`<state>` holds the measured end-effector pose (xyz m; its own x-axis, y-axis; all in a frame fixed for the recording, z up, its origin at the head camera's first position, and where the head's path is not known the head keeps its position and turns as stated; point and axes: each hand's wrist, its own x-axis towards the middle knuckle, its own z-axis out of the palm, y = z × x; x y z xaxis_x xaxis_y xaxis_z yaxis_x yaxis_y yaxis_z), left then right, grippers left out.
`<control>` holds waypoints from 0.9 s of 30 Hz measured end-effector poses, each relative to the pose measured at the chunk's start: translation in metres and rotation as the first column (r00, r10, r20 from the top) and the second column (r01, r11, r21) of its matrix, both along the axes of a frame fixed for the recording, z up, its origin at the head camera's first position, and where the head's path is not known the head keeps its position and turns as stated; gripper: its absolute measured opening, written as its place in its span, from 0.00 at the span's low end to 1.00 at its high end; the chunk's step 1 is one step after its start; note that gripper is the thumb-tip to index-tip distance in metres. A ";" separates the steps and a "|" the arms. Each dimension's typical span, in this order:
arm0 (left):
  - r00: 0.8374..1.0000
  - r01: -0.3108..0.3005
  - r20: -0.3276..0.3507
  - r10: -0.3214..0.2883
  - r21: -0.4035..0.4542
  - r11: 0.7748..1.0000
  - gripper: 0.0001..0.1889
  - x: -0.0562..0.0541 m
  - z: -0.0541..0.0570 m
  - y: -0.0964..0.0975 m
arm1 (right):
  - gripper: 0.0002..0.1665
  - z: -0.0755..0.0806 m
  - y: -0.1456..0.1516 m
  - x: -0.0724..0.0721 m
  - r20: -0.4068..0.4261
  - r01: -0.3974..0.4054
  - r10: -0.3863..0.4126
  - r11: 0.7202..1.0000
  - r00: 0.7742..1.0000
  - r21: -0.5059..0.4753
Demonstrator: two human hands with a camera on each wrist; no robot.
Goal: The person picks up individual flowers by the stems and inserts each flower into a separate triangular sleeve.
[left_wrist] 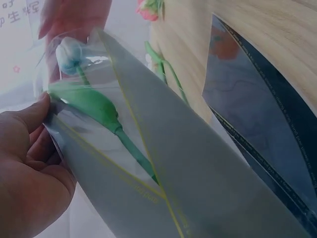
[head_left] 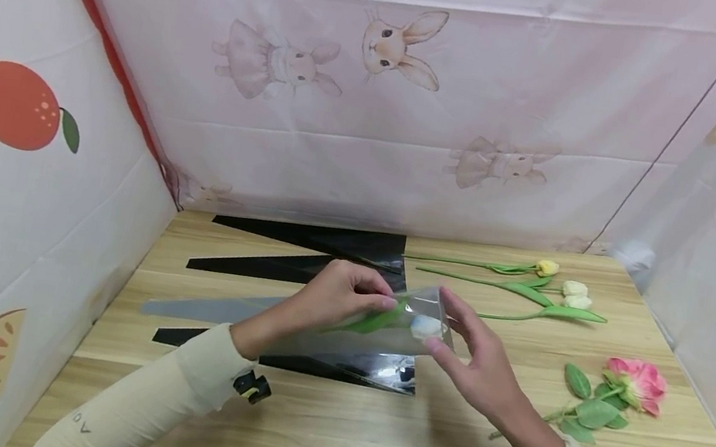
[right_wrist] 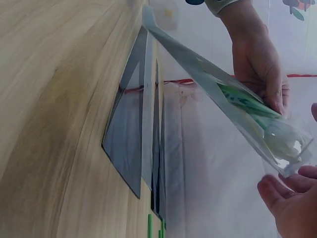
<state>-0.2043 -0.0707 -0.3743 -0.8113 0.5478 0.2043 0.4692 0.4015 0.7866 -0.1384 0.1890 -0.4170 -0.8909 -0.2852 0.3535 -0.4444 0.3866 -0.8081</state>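
A grey, partly clear flower sleeve (left_wrist: 198, 144) with gold edging is held up above the table, tapering to a point. Inside it lies a blue-and-white tulip (left_wrist: 71, 55) with a green leaf and stem, its bloom near the wide end. My left hand (head_left: 341, 295) pinches the sleeve's side edge between thumb and fingers, beside the leaf. At the wide end is my right hand (head_left: 479, 364), its thumb and fingers spread apart around the sleeve's mouth. In the right wrist view, the right fingertips (right_wrist: 270, 191) lie right by that end.
On the wooden table (head_left: 351, 441) lie several flat sleeves, black ones (head_left: 267, 264) and a grey one (head_left: 197, 305). A yellow tulip (head_left: 546, 269), white tulips (head_left: 575, 295) and a pink rose (head_left: 636, 385) lie to the right. Printed cloth walls (head_left: 314, 146) enclose the table.
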 end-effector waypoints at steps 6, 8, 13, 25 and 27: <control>0.999 0.016 0.038 -0.015 -0.028 0.999 0.05 0.000 -0.005 0.002 | 0.31 -0.001 0.006 -0.005 0.084 -0.014 0.023 0.994 0.996 -0.109; 0.998 0.021 0.064 -0.019 -0.043 0.999 0.05 0.001 -0.007 0.003 | 0.29 -0.002 0.008 -0.006 0.108 -0.001 0.012 0.994 0.994 -0.105; 0.991 0.060 0.126 -0.047 -0.098 0.993 0.05 0.003 -0.015 0.006 | 0.25 -0.004 0.011 -0.009 0.164 0.019 -0.006 0.996 0.987 -0.082; 0.973 0.152 0.198 -0.121 -0.146 0.977 0.03 0.008 -0.042 0.014 | 0.18 -0.013 0.015 -0.023 0.249 -0.042 0.051 0.998 0.967 -0.044; 0.968 0.159 0.216 -0.125 -0.148 0.976 0.03 0.009 -0.048 0.015 | 0.19 -0.014 0.016 -0.026 0.272 -0.042 0.045 0.999 0.961 -0.019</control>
<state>-0.1952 -0.0561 -0.4219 -0.7376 0.6726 -0.0594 0.3666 0.4728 0.8013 -0.1646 0.2047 -0.4315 -0.9407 -0.3231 0.1035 -0.2235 0.3607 -0.9055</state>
